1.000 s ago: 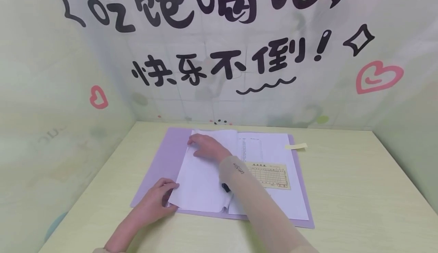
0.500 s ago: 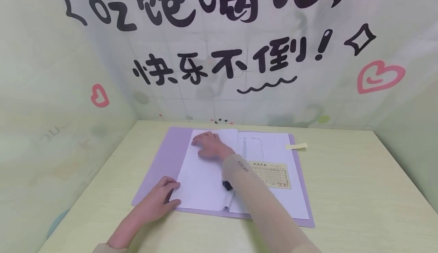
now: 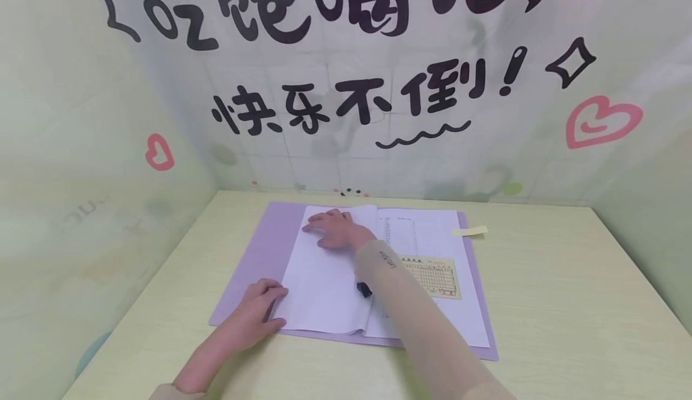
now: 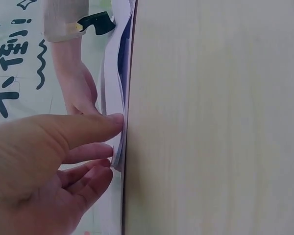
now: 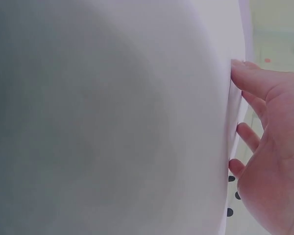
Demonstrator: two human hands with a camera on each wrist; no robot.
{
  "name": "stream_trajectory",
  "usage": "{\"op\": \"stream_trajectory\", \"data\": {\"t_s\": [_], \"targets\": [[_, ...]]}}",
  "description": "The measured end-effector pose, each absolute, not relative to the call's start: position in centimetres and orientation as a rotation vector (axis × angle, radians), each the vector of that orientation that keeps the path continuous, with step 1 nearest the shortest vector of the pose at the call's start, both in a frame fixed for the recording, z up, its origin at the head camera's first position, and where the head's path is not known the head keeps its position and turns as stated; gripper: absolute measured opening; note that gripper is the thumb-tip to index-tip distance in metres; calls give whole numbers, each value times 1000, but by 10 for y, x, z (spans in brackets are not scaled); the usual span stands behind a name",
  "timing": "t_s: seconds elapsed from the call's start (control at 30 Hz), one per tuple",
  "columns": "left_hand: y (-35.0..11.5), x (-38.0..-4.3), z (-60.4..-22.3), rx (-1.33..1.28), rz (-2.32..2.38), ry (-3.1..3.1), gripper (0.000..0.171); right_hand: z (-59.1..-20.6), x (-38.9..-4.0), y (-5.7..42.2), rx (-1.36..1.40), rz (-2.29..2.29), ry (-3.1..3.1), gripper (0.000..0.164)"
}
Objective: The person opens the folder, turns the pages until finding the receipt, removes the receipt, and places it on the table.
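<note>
On my feed, below wall lettering [image 3: 363, 100] "吃饱喝饱,快乐不倒!", one left hand [image 3: 251, 316], widely spread, touches white pages [image 3: 324, 295] in one purple folder [image 3: 258, 250] at lower centre, one right hand [image 3: 338, 230], loosely spread, rests atop them, beside one yellow printed form [image 3: 440, 277].

Office-type desk setup, exact room unclear: pale wood-grain counter [image 3: 567, 292], flat open purple folder [image 3: 259, 250], white printed paper sheets [image 3: 432, 226], rectangular yellow paper form [image 3: 440, 277]. White printed backdrop [image 3: 346, 166] with black Chinese lettering [image 3: 364, 106].
</note>
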State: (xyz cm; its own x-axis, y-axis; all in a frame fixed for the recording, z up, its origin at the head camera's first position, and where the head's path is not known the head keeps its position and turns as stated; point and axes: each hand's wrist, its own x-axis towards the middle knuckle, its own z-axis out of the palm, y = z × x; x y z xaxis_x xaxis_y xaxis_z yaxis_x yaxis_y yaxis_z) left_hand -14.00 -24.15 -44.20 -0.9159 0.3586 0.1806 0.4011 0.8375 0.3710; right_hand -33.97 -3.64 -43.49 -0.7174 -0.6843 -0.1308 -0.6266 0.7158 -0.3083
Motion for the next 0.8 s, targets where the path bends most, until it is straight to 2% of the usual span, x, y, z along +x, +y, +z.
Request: {"op": "stream_trajectory", "data": {"t_s": [0.8], "targets": [[-245,-146,-440,-703,-673,-2885,47,-427,-339,-35,-1015,-358,2672,48]]}}
